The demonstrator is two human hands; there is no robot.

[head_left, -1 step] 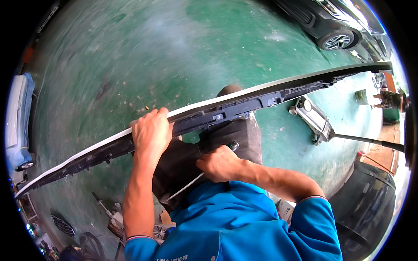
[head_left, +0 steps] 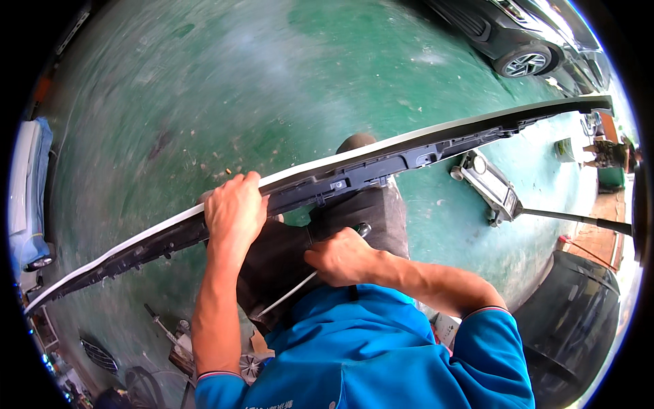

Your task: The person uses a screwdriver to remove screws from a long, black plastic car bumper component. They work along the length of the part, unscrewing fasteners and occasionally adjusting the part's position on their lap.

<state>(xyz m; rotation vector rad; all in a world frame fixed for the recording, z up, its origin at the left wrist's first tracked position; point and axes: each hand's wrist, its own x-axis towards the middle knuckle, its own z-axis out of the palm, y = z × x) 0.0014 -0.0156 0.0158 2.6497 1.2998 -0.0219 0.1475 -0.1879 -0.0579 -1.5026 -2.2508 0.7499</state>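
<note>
A long, dark trim panel (head_left: 320, 188), pale along its far edge, lay slantwise over the person's knees, its clipped and slotted inner side facing the body. The left hand (head_left: 235, 210) was clamped on the panel left of its middle, knuckles over the pale edge; the fingertips were hidden behind it. On the panel's near side, apart from it, the right hand (head_left: 339, 258) was curled firmly around a thin tool (head_left: 289, 293), whose pale shaft pointed away from the panel while a dark rounded end stuck out toward it. The tool lay over the dark trousers (head_left: 378, 215), clear of the panel. Near the panel's right half, on the near side, a floor jack (head_left: 487, 183) stood on the green floor (head_left: 204, 82); beyond that half was a dark car (head_left: 477, 31).
</note>
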